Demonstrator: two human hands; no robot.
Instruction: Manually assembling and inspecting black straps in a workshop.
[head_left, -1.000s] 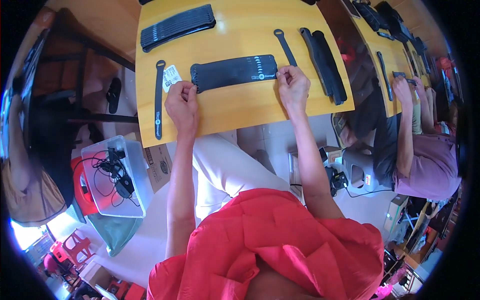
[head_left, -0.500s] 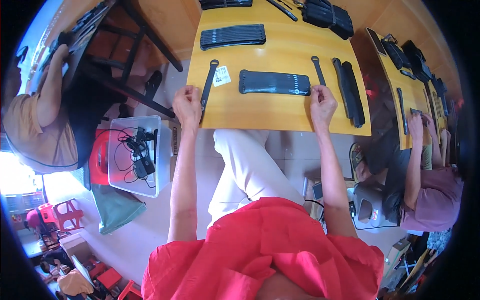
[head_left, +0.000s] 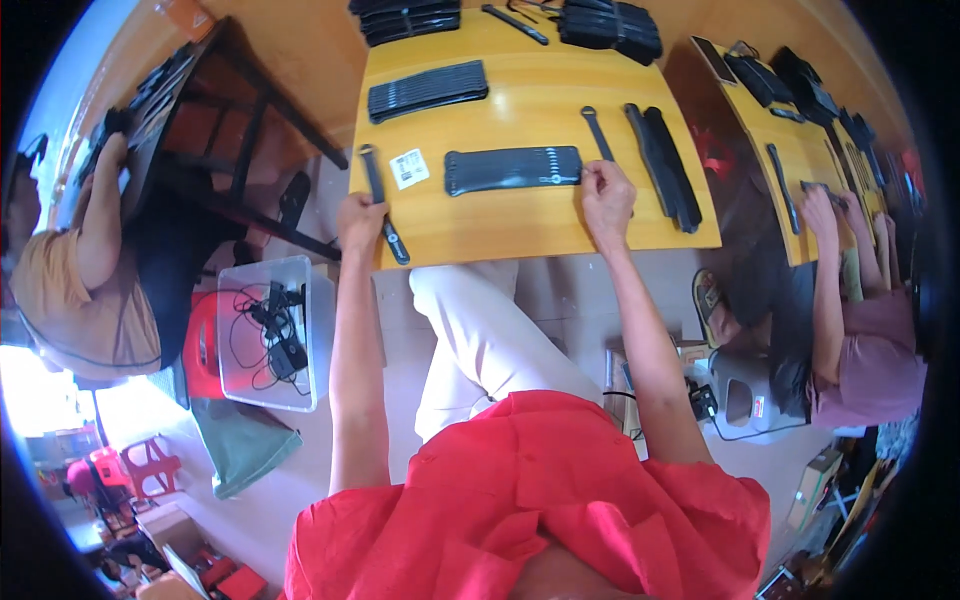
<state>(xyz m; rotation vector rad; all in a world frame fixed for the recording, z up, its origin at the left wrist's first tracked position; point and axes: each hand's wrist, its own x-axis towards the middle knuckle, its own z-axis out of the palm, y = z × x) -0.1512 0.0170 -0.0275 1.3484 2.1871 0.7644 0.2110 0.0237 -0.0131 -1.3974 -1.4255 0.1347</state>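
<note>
Near the table's left edge, my left hand (head_left: 360,224) is closed, fingertips curled on the middle of a single black strap (head_left: 396,245). That strap has a looped far end and a white mark at its near end. In the middle of the table lies a flat row of black straps (head_left: 510,170), side by side, with small white marks toward their right ends. My right hand (head_left: 608,202) is closed at this right end, its fingertips touching or almost touching it. Another black strap (head_left: 594,130) runs beneath that hand, whose fingers hide what they grip.
A white label (head_left: 408,169) lies beside the left strap. More black strap stacks (head_left: 428,90) and a long folded black bundle (head_left: 662,170) lie on the yellow table (head_left: 500,235). A clear bin of cables (head_left: 313,370) stands at left. Other people work at both sides.
The view has shifted. The left strap has turned so its looped end leans left, and its marked near end now shows. My right hand has come further over the right strap.
</note>
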